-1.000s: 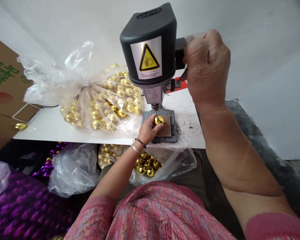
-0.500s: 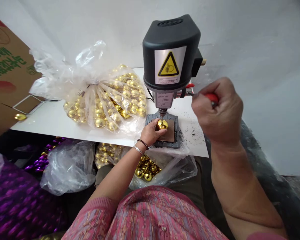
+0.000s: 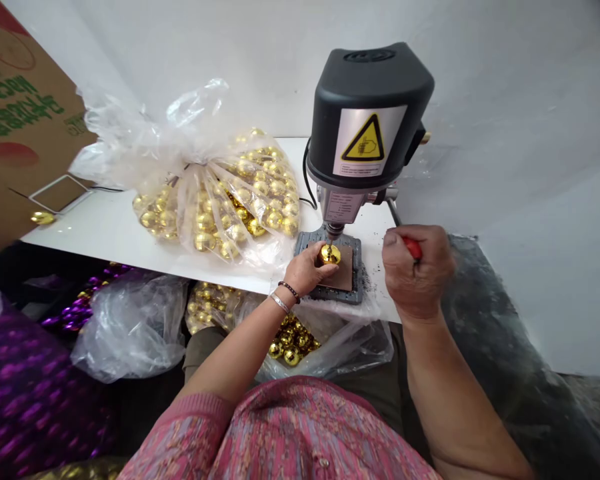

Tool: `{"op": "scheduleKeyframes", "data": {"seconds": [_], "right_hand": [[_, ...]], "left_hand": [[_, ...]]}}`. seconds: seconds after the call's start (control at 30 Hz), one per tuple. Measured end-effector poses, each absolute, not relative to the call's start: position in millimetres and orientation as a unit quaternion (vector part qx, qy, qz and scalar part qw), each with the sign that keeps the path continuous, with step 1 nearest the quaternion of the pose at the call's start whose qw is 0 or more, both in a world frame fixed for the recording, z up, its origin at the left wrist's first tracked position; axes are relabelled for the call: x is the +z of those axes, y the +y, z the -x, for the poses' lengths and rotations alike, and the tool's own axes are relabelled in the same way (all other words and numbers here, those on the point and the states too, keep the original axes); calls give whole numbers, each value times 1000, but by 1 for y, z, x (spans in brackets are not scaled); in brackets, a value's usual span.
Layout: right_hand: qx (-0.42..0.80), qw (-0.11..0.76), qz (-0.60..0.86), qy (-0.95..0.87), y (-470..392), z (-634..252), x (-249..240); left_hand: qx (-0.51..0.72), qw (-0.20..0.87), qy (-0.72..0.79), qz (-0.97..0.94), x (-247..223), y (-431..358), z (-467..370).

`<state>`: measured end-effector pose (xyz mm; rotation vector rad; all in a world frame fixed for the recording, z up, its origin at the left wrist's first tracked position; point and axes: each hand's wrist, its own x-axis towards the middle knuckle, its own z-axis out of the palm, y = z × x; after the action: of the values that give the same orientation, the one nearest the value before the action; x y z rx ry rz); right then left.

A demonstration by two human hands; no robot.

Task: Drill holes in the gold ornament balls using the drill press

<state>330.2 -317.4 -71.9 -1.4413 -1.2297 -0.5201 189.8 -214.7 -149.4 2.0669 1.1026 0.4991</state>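
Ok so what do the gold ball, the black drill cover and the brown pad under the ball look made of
Gold ball: mirror-like metallic coating, shown by sharp highlights; perhaps plastic underneath, hard to tell. Black drill cover: likely molded plastic, satin, from its soft, even sheen. Brown pad: possibly wood or fiberboard, given its dull surface.

Workshop with drill press (image 3: 370, 127)
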Motion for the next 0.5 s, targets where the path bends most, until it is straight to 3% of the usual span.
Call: {"op": "scheduleKeyframes", "data": {"seconds": [0.5], "right_hand": [[-226,606,538,-540,-303,-332,-112]], "left_hand": [[203,383,408,-803,-155,-213,-189]]}}
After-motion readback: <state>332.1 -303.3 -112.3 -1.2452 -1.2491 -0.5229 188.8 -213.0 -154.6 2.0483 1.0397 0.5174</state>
